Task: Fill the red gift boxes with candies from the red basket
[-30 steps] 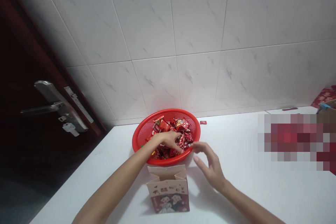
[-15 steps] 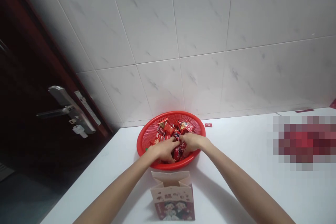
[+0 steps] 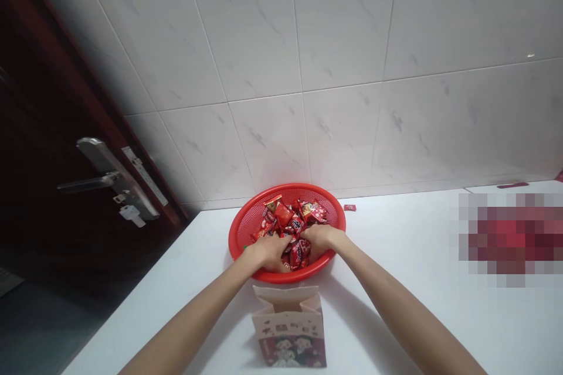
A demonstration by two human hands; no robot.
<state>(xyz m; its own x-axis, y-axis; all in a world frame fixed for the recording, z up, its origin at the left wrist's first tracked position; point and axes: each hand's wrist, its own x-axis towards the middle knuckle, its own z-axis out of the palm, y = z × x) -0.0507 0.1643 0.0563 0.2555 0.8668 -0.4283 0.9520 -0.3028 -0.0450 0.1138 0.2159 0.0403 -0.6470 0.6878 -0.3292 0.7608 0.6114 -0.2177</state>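
Note:
A red plastic basket (image 3: 238, 228) with perforated sides holds several red-wrapped candies (image 3: 299, 251). My left hand (image 3: 271, 252) reaches into its near left part, thumb and fingers apart, touching the wrappers. On the right side, my right hand (image 3: 320, 239) is dug in among the candies with its thumb spread; its other fingertips are hidden by wrappers. Some candies lie between the two hands. Just in front of the basket stands an upright paper gift box (image 3: 291, 340), its top open, with two cartoon figures printed on the front.
Everything stands on a white table (image 3: 396, 246) against a tiled wall (image 3: 343, 140). A small red packet (image 3: 350, 207) lies right of the basket. Farther right is a pixelated reddish patch (image 3: 512, 237). A dark door with a metal handle (image 3: 88, 183) and keys is at the left.
Both hands have drawn slightly apart within the basket, and more of the candies between them shows. The basket and box have stayed in place; the view has tilted slightly.

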